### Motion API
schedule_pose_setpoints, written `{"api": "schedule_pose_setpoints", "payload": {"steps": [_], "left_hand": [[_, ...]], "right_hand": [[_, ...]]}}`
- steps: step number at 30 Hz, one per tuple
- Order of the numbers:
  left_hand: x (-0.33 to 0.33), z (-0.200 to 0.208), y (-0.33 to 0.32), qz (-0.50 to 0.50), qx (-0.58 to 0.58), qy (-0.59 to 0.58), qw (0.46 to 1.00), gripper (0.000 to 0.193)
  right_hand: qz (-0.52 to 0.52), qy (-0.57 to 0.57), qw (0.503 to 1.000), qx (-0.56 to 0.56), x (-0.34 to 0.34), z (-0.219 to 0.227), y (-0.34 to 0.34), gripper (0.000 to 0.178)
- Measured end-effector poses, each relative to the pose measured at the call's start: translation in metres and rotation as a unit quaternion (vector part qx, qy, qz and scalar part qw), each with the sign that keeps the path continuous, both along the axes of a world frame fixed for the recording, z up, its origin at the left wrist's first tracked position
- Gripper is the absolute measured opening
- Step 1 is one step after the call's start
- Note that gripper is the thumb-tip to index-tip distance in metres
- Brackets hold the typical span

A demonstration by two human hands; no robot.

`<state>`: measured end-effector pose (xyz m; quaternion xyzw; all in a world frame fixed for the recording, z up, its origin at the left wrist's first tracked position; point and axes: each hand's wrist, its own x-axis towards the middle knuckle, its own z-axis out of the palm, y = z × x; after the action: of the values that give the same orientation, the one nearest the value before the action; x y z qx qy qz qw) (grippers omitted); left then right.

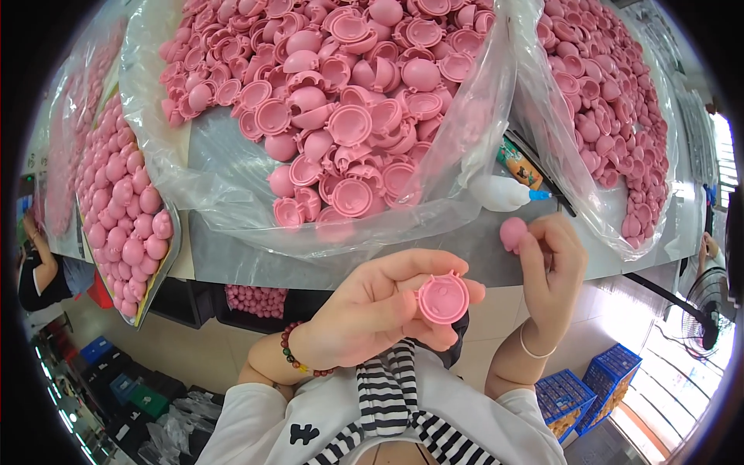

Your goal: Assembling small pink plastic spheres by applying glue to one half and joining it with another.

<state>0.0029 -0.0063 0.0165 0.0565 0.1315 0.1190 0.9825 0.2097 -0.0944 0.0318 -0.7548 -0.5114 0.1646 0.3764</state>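
My left hand (356,318) is closed around a pink round plastic half-shell (443,300), held between thumb and fingers with its hollow side up. Small tabs stick out at the shell's rim. My right hand (555,267) pinches a small pink ball-shaped piece (512,232) between thumb and forefinger, just over the table's near edge. Beyond that hand lies a white squeeze bottle (497,193) with a blue tip. On the table ahead spreads a large heap of pink half-shells (349,124), some of them with hollows facing up, on clear plastic sheeting (302,246).
A second pink heap (601,101) lies at the right in plastic. At the left, a tray of pink balls (124,225) juts past the table edge. A colourful small packet (521,161) sits behind the bottle. Blue crates (559,399) and a fan (707,318) stand at right.
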Motion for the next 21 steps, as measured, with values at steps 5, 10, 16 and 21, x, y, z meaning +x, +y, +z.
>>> {"api": "schedule_pose_setpoints", "payload": {"steps": [5, 10, 16, 21], "left_hand": [[0.002, -0.002, -0.001, 0.014, 0.045, -0.015, 0.999, 0.051], [0.003, 0.000, -0.001, 0.042, 0.147, 0.014, 0.988, 0.048], [0.003, -0.007, -0.003, 0.167, 0.395, 0.063, 0.901, 0.044], [0.007, -0.009, -0.007, 0.180, 0.521, 0.106, 0.827, 0.034]], "right_hand": [[-0.059, -0.125, 0.983, -0.123, 0.003, 0.008, -0.006, 0.014], [0.127, -0.195, 0.972, 0.038, 0.006, -0.002, 0.008, 0.030], [0.071, -0.078, 0.993, 0.060, -0.011, 0.004, 0.001, 0.034], [0.117, 0.041, 0.973, 0.194, -0.040, 0.005, 0.003, 0.035]]}}
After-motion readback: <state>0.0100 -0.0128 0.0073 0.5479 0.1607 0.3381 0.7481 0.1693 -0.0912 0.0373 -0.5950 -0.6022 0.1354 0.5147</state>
